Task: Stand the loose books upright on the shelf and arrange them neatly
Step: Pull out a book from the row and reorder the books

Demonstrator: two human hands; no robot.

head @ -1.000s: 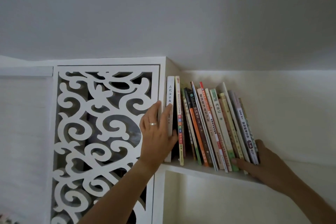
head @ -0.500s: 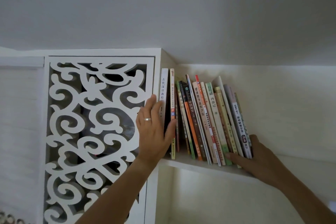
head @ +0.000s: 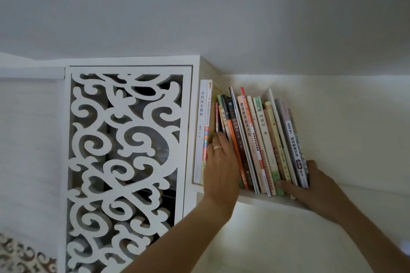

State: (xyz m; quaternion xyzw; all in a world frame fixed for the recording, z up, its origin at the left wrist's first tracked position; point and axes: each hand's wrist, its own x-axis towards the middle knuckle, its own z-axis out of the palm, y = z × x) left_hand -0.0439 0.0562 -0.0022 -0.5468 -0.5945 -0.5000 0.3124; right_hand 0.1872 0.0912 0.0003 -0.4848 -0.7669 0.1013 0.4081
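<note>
While glossy paperbacks lean leftward at the white shelf's left end, a ringed left hand slips straight fingers between spines and the right hand flatly braces the row's end.

A row of thin books stands on the white shelf between the left hand and right hand, spines outward, leaning left.
</note>
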